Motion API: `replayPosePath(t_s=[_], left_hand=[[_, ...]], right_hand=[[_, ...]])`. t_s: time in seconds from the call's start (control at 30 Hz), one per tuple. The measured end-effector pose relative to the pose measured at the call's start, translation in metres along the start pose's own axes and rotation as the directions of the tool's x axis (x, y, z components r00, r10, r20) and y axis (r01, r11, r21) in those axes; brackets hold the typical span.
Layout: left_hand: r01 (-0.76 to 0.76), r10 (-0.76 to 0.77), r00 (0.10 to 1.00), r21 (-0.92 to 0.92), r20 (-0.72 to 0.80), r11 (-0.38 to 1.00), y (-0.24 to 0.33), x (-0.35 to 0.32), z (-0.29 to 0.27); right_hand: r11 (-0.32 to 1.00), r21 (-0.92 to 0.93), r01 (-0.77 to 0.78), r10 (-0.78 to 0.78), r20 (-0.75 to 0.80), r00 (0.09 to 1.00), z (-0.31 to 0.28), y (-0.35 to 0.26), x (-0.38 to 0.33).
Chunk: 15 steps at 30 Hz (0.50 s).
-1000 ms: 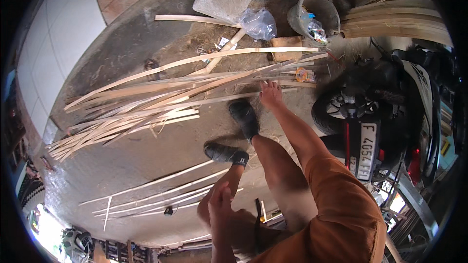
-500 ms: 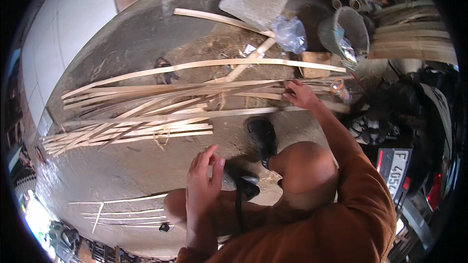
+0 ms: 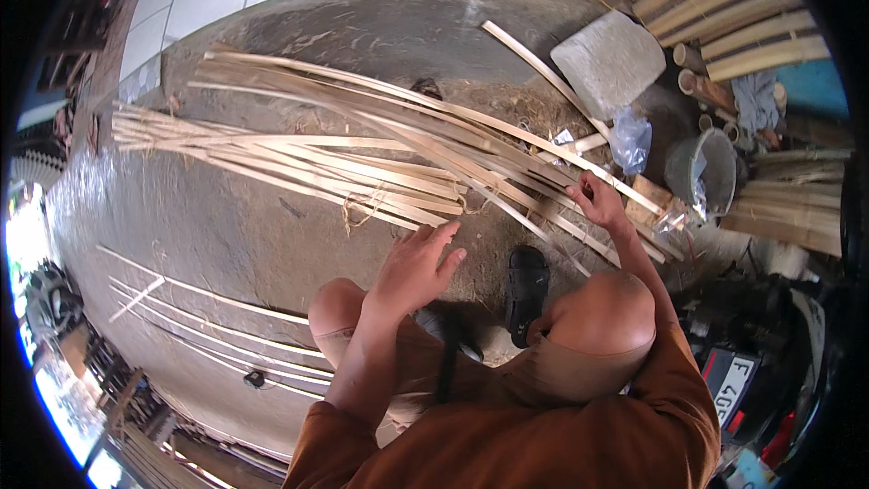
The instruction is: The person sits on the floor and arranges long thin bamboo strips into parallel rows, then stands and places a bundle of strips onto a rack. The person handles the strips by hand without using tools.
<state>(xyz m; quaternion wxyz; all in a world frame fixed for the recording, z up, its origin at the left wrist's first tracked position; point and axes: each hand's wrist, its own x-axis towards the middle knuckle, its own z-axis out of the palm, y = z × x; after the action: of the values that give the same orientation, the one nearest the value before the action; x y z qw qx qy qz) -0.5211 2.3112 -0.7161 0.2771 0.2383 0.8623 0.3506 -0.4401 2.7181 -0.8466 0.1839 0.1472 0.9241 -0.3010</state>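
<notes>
Plate (image 3: 730, 387): white rectangular number plate with dark characters, mounted on the dark vehicle at about 4 o'clock, low right, tilted.

Plastic bag (image 3: 631, 141): clear, crumpled, bluish-white, on the ground at about 2 o'clock, just beside the grey stone slab.

Second clear wrapper (image 3: 700, 188): crinkled transparent plastic hanging over the rim of the grey bucket, about 3 o'clock.

Small wrapper (image 3: 672, 218): scrap of shiny packaging with a hint of colour, lying beside a wood block, 3 o'clock. Too small to tell more.

No screens or signs seen.
</notes>
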Motion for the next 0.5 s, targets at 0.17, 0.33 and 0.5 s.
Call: replayPosePath(t_s=[0.17, 0.33, 0.5], left_hand=[[0.053, -0.062, 0.994, -0.104, -0.085, 0.993, 0.008, -0.011, -0.022], [0.135, -0.144, 0.975, -0.061, -0.170, 0.989, 0.007, -0.035, -0.031], [0.113, -0.121, 0.975, -0.053, -0.184, 0.992, 0.004, -0.042, -0.034]], right_hand=[[0.984, -0.178, 0.007, -0.038, -0.172, 0.984, 0.019, -0.002, 0.027], [0.871, -0.481, 0.106, -0.296, -0.339, 0.893, 0.056, -0.028, 0.030], [0.809, -0.577, 0.113, -0.014, 0.173, 0.985, 0.115, -0.008, -0.008]])
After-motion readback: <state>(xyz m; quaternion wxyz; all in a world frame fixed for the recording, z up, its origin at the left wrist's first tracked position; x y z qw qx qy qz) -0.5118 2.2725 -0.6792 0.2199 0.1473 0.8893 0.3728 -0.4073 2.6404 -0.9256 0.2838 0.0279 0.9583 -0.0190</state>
